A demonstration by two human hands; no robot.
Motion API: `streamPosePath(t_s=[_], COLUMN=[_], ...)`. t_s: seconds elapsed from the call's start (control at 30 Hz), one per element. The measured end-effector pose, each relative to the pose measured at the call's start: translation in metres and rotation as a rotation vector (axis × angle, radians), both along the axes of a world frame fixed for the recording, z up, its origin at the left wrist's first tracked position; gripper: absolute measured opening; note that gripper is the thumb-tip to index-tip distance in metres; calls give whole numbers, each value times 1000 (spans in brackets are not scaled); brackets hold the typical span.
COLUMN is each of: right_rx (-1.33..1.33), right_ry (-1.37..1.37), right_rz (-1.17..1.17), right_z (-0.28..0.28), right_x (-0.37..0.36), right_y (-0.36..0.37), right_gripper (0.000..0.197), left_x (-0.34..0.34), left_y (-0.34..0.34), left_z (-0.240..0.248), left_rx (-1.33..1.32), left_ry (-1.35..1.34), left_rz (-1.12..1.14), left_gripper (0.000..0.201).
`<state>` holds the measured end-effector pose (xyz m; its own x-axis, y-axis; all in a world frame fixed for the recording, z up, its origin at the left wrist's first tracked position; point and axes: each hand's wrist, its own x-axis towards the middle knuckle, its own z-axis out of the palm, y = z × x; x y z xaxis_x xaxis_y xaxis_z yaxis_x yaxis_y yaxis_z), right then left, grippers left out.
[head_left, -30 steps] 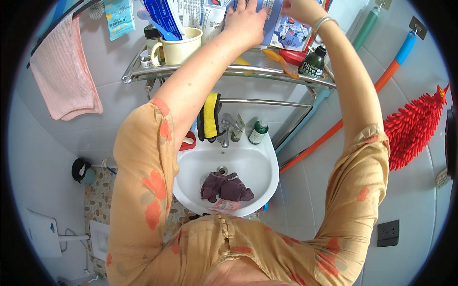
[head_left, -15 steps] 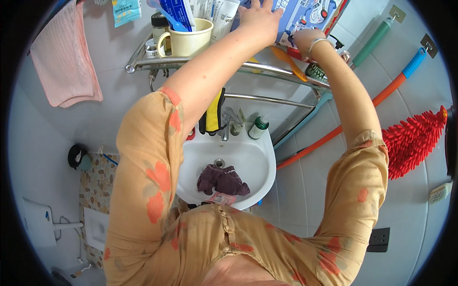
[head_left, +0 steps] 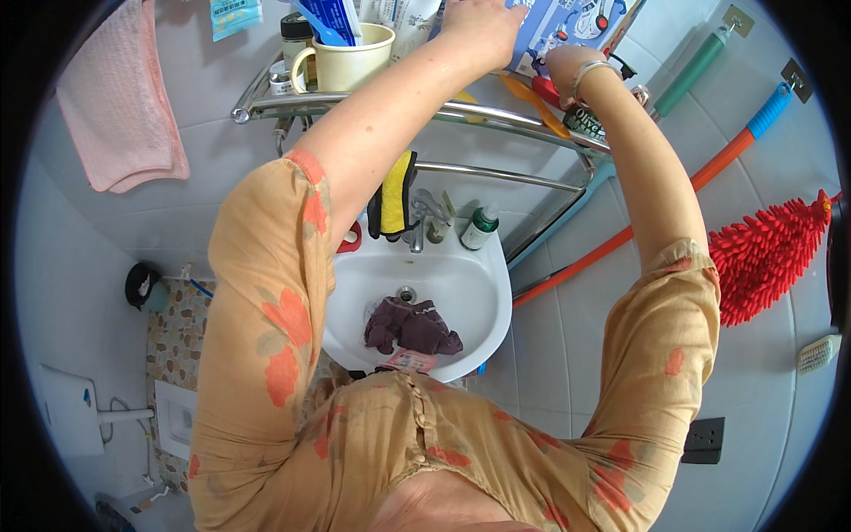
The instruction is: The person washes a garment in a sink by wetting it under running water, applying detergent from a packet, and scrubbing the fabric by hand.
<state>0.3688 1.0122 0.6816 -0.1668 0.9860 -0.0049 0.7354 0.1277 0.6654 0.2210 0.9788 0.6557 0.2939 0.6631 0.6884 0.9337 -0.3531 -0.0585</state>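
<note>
Closely, left hand [head_left: 485,34] and right hand [head_left: 570,71] crowd blue package [head_left: 563,25] edges; fingers' grip unclear.

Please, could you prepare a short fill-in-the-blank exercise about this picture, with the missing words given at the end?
The left hand is at a printed package whose main colour is ____.
The bracelet is on the person's ____ wrist.
The shaggy duster at the right wall is ____.
In the picture, the cream mug has its handle on the ____ side.

Missing words: blue; right; red; left.
</note>
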Motion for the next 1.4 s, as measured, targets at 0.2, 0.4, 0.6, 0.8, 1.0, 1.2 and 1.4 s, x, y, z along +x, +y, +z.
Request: streamPosePath(t_s=[0.2, 0.4, 0.6, 0.8, 1.0, 1.2, 1.4], right_rx=[27, -49, -29, -50, -111, -37, 62], right_ry=[160, 295, 354, 473, 504, 538, 511], right_rz=[171, 151, 181, 235, 177, 284, 295], right_z=[10, -6, -15, -11, -4, -15, -18], right_x=[7, -15, -9, -2, 0, 7, 8], right_y=[-3, -50, -70, -65, -69, -69, -66], right_gripper=[29, 33, 23, 22, 22, 28, 24], left_x=[-1, 0, 6, 11, 19, 10, 7], left_y=[-9, 11, 13, 32, 36, 51, 52], left_z=[4, -1, 0, -3, -7, -5, 1], left_rx=[-15, 50, 19, 23, 30, 194, 275], left_ry=[-24, -12, 85, 221, 233, 393, 428], left_rz=[-67, -44, 79, 234, 288, 245, 241], left_gripper=[44, 46, 48, 56, 57, 52, 49])
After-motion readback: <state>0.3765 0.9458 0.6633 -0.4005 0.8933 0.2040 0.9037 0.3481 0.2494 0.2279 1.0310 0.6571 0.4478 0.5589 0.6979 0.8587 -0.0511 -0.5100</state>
